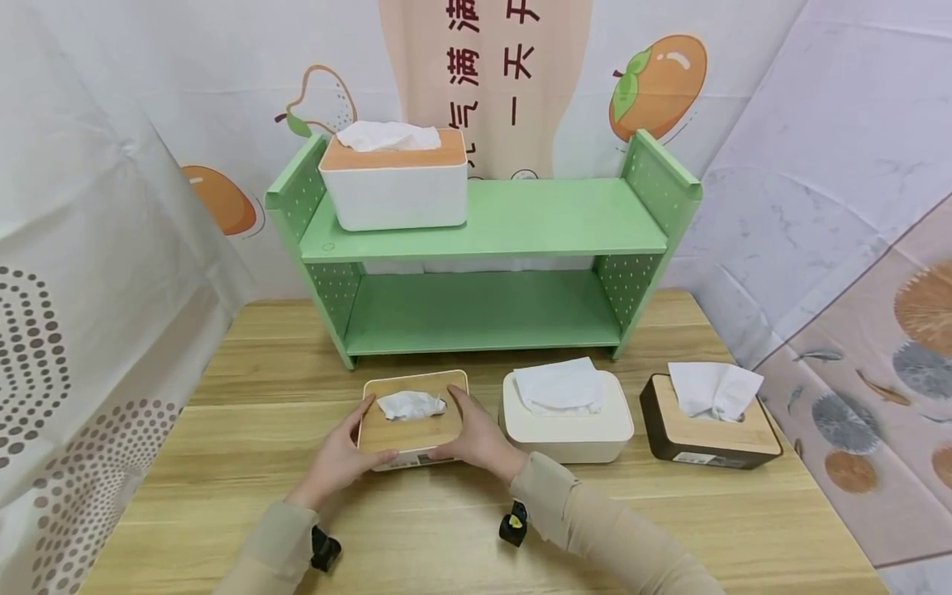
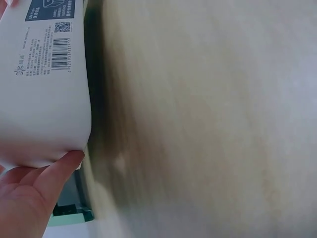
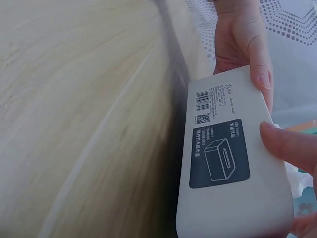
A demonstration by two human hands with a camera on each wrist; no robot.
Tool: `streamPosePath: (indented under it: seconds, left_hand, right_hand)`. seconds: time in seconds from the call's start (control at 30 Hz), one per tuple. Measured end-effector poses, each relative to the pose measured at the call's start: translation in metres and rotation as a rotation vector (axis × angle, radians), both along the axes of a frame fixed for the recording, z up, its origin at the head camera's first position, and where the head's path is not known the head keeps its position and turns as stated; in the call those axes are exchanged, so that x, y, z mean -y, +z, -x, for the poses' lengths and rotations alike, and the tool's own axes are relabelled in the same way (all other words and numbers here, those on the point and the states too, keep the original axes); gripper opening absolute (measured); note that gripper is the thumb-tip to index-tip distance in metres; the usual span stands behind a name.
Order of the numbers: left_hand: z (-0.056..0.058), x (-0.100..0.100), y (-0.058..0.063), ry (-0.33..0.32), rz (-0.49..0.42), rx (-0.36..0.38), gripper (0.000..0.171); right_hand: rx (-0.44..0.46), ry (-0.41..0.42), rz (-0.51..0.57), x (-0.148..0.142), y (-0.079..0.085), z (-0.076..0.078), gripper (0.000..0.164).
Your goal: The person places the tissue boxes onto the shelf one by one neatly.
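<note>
A small tissue box [image 1: 416,433] with a white body and a bamboo lid is between my two hands, low over the table in front of the shelf. Crumpled white tissue [image 1: 411,405] pokes out of its slot. My left hand [image 1: 344,463] grips the left end, fingers along the side and thumb at the near edge. At the right end, my right hand [image 1: 479,436] holds it the same way, thumb on the front. The right wrist view shows a dark printed label [image 3: 220,153] and barcode on the white front. In the left wrist view, fingertips [image 2: 74,157] press the box's corner.
A cream tissue box [image 1: 568,450] stands close right of my right hand, and a black one with a wooden lid [image 1: 759,434] is farther right. Behind is a green two-tier shelf [image 1: 550,219], bearing a larger white tissue box [image 1: 402,197] at upper left. All stand on a wooden table [image 1: 223,438].
</note>
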State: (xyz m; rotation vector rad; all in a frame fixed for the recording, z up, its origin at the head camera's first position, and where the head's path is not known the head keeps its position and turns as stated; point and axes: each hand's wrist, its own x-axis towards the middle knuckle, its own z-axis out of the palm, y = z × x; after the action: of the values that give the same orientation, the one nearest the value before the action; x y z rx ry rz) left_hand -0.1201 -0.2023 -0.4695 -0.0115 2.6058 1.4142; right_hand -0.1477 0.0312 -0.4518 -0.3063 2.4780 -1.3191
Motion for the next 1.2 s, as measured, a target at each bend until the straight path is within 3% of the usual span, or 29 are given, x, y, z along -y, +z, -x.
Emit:
streamPosePath:
  seconds: [0.23, 0.37, 0.57, 0.97, 1.2]
  left_hand:
    - [0.003, 0.002, 0.018, 0.006, 0.023, -0.057, 0.102]
    - [0.004, 0.001, 0.027, 0.016, -0.008, -0.12, 0.097]
    - [0.004, -0.005, 0.038, 0.061, -0.023, -0.158, 0.095]
    - [0.003, -0.027, 0.065, 0.166, -0.097, -0.329, 0.08]
    - [0.011, -0.038, 0.084, 0.185, -0.119, -0.408, 0.075]
  right_hand:
    - [-0.038, -0.003, 0.039, 0.001, 0.014, 0.004, 0.104]
    - [-0.081, -0.004, 0.072, 0.0, 0.024, 0.005, 0.103]
    - [-0.144, -0.015, 0.099, -0.006, 0.039, 0.007, 0.101]
    - [-0.19, -0.123, 0.192, -0.021, 0.069, 0.005, 0.098]
    - [-0.267, -0.16, 0.315, -0.034, 0.082, 0.007, 0.09]
